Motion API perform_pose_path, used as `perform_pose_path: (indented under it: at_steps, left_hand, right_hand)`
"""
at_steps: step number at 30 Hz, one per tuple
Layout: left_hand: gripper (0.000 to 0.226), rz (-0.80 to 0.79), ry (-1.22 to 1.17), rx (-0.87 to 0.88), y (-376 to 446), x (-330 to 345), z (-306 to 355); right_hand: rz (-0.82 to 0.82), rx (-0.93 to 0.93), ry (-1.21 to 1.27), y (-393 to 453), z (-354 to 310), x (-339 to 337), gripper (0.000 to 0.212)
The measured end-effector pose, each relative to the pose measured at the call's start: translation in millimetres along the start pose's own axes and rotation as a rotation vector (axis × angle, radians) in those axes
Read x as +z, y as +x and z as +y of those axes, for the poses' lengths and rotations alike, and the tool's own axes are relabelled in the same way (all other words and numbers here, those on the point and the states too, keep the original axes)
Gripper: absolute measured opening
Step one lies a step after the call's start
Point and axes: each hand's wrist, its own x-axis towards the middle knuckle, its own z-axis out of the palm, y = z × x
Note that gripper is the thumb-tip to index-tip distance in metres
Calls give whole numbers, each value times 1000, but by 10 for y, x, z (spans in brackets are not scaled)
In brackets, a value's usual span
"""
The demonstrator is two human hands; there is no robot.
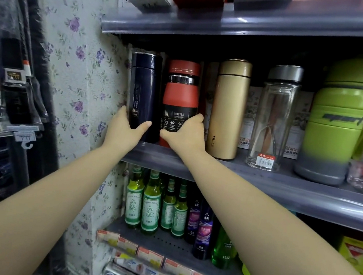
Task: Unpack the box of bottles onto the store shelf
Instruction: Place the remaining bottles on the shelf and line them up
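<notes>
A dark navy flask [143, 85] stands upright at the left end of the middle shelf [262, 183]. My left hand [122, 129] wraps its lower part, thumb in front. Right beside it stands a red and black bottle [181, 95] with a red cap. My right hand [187, 133] grips that bottle's lower black band. Both bottles rest on the shelf board. No box of bottles is in view.
Further right on the same shelf stand a gold flask [228, 109], a clear glass bottle [274, 117] and a big green jug [339, 122]. Green and purple bottles [152, 205] fill the shelf below. Boxes sit on the top shelf [238, 26]. Floral wall at left.
</notes>
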Motion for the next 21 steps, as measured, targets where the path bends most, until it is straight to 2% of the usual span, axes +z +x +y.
perform_pose_path:
  at_steps: [1, 3, 6, 9, 15, 21]
  left_hand:
    - [80, 21, -13, 3, -56, -2, 17]
    - [73, 57, -13, 19, -194, -6, 39]
    - [65, 119, 2, 58, -383, -37, 22]
    - [61, 136, -47, 53, -569, -132, -26]
    - [53, 173, -173, -20, -981, -393, -149]
    - [50, 261, -111, -50, -1507, -693, -335]
  right_hand:
    - [20, -19, 8, -21, -6, -6, 87]
    - [74, -84, 34, -83, -16, -29, 90]
    - [141, -200, 98, -234, -28, -120, 75]
    - [133, -304, 182, -444, -35, -218, 59]
    - [-93, -403, 295, -773, 84, -180, 50]
    - [-297, -462, 370, -1067, 220, 165, 48]
